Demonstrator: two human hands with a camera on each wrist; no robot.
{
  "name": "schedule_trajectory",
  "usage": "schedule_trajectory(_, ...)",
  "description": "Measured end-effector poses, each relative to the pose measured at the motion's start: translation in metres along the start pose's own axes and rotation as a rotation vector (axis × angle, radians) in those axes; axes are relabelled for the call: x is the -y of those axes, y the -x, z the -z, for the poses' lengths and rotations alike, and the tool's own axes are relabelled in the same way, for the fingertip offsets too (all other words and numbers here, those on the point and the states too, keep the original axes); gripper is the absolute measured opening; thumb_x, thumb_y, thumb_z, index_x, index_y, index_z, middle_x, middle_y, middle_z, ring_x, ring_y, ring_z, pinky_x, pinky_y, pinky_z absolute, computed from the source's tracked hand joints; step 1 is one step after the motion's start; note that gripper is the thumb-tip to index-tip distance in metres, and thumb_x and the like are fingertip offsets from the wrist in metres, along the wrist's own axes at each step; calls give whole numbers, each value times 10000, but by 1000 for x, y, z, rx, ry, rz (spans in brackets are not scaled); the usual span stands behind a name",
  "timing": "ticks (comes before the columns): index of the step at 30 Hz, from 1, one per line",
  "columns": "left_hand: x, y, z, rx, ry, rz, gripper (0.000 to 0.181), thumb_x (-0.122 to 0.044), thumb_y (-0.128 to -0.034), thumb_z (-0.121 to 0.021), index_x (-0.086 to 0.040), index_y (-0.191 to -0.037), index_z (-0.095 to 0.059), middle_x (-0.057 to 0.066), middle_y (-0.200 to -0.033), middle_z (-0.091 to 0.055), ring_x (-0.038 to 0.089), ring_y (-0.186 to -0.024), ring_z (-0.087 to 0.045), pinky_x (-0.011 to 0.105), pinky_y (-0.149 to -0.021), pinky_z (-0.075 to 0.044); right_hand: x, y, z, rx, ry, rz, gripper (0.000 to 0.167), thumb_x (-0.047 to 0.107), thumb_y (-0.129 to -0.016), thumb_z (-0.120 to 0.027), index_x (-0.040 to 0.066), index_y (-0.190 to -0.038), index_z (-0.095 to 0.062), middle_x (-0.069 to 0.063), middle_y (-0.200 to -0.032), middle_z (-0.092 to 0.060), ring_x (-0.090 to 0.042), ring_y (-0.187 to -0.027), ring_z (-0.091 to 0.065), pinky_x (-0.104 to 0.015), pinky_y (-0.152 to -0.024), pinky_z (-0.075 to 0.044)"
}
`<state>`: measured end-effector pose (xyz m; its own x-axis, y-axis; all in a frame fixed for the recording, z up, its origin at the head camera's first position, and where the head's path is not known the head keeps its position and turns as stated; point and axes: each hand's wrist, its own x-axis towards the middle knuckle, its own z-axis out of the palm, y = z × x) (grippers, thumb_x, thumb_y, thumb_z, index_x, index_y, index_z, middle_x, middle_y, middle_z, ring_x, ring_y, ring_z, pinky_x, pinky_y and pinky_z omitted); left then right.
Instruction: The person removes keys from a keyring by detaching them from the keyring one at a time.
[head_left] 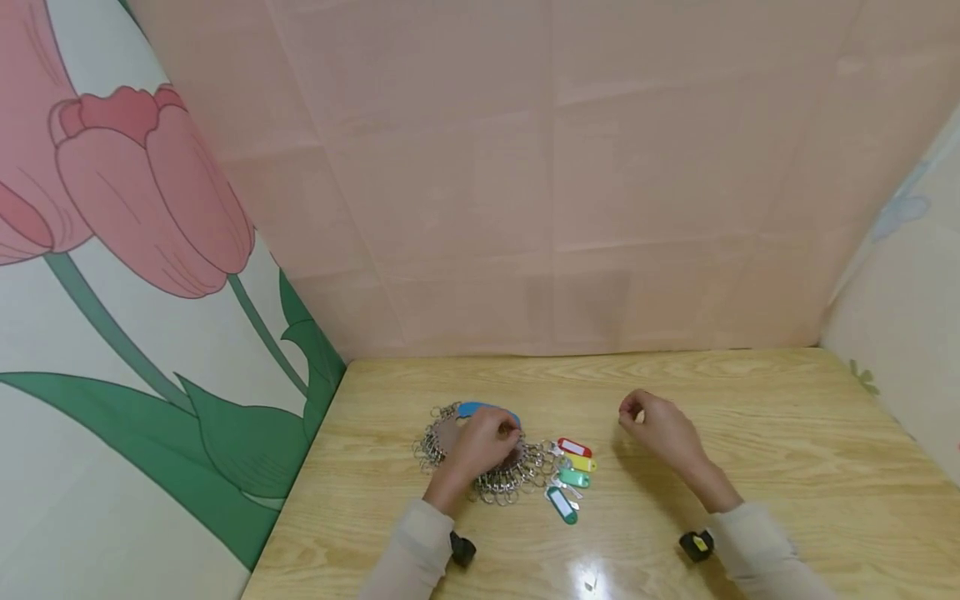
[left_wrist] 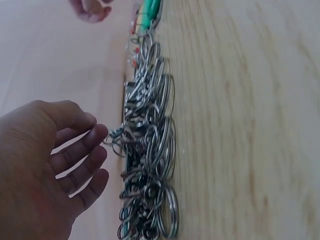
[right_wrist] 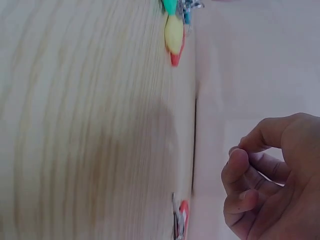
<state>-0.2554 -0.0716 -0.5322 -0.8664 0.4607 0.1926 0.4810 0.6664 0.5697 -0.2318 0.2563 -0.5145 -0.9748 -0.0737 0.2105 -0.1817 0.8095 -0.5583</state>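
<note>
My left hand (head_left: 483, 442) hovers over a flat brown board (head_left: 448, 433) with a blue edge (head_left: 471, 408), fringed by many metal rings (head_left: 502, 482). In the left wrist view its fingers (left_wrist: 100, 156) are loosely bent, their tips beside the rings (left_wrist: 165, 145); whether they touch is unclear. My right hand (head_left: 667, 433) is raised over the table at the right. The right wrist view shows that hand (right_wrist: 272, 175) with thumb and forefinger tips together, other fingers curled, nothing visible between them. Between the hands lie keys with red (head_left: 574, 447), yellow (head_left: 581, 463), light green (head_left: 574, 478) and dark green (head_left: 562, 505) tags.
The wooden table (head_left: 810, 467) meets a pink cloth backdrop (head_left: 585, 167) behind and a tulip-patterned wall (head_left: 150, 200) at left. Near the bottom of the right wrist view, a red item (right_wrist: 184, 212) lies beside metal pieces (right_wrist: 177, 225).
</note>
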Motion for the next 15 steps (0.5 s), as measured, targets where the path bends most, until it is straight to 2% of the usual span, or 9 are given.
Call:
schedule_trajectory(5, -5, -2, -7, 15, -10, 4, 135, -189, -1037, -702, -122, -1098, -802, -23, -1068, -748, 68, -935, -651, 192, -789, -549, 9, -1, -8, 7, 16, 32, 37, 108, -943, -696, 76, -962, -704, -17, -859, -709, -128, -715, -571, -297, -624, -457)
schedule_trajectory(15, -10, -7, -11, 6, -20, -9, 138, -191, -1027, -708, -123, -1096, -806, -39, -1039, -747, 83, -956, -605, 186, -794, -526, 22, -3, -20, 40, -29, 44, 35, 91, -940, -711, 93, -975, -707, -5, -862, -712, -108, -659, -528, -249, -558, -410)
